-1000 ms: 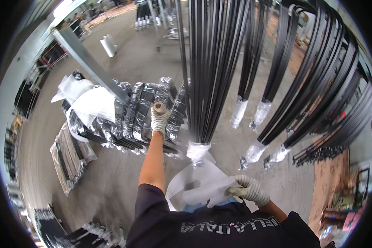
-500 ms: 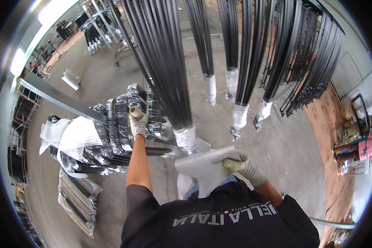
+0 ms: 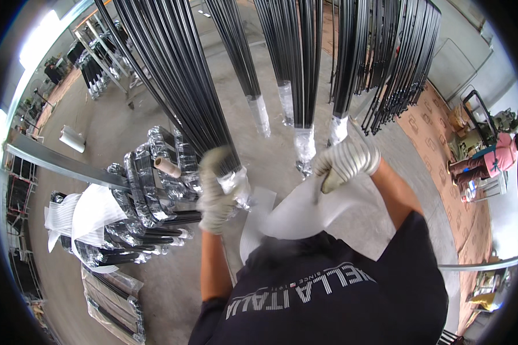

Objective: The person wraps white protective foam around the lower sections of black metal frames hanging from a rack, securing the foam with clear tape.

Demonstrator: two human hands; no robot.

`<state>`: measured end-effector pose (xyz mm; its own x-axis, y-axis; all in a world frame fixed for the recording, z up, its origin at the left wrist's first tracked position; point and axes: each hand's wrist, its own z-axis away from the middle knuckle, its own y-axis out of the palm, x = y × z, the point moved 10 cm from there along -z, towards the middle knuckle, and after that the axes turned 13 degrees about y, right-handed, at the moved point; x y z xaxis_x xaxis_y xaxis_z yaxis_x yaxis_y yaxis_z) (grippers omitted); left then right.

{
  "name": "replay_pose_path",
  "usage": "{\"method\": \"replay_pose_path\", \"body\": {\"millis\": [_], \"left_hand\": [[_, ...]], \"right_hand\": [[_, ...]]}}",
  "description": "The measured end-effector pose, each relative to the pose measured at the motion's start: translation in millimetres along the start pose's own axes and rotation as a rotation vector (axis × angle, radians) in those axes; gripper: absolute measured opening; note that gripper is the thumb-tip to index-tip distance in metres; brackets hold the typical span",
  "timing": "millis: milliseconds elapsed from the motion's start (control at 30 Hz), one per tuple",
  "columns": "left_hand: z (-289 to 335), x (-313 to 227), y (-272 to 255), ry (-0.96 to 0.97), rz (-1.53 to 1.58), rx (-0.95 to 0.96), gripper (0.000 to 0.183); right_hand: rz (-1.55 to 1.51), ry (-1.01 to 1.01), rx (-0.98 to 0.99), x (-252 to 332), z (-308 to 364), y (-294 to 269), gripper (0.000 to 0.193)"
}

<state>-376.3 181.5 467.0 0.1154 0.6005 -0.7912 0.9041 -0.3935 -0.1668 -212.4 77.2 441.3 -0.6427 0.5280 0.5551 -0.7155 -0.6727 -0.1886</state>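
My right hand (image 3: pixel 354 164), in a pale striped work glove, grips the edge of a white foam sheet (image 3: pixel 296 215), which hangs curved in front of my chest. My left hand (image 3: pixel 216 198), gloved too, is raised beside the lower end of a hanging bundle of long black bars (image 3: pixel 175 86). Motion smears its fingers, and I cannot tell whether it touches the bars. Clear film (image 3: pixel 236 181) wraps that bundle's end. A small brown cardboard-cored roll (image 3: pixel 167 167) lies on a stack of film-wrapped black frames (image 3: pixel 141 184) to the left.
More black bar bundles (image 3: pixel 305 86) hang ahead, several with film-wrapped ends. White foam sheets (image 3: pixel 101 210) drape over the stack at left, near a metal beam (image 3: pixel 63 164). A wrapped flat pack (image 3: pixel 115 305) lies on the floor. At far right is a person in pink (image 3: pixel 498 155).
My left hand has let go of the small roll and moved right, toward the hanging bars. My right hand has risen with the foam sheet. The whole view has shifted.
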Motion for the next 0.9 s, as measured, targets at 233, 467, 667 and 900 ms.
{"method": "replay_pose_path", "body": {"millis": [233, 467, 667, 900], "left_hand": [[45, 10, 143, -0.383, 0.370, 1.115, 0.074], [80, 102, 106, -0.538, 0.278, 1.063, 0.039], [90, 112, 111, -0.534, 0.233, 1.249, 0.022], [67, 122, 116, -0.572, 0.287, 0.892, 0.035]], "right_hand": [[0.372, -0.208, -0.384, 67, 79, -25, 0.024], [0.082, 0.276, -1.064, -105, 178, -118, 0.031], [-0.253, 0.409, -1.330, -231, 217, -129, 0.035], [0.274, 0.860, -1.933, -220, 274, -88, 0.045]]}}
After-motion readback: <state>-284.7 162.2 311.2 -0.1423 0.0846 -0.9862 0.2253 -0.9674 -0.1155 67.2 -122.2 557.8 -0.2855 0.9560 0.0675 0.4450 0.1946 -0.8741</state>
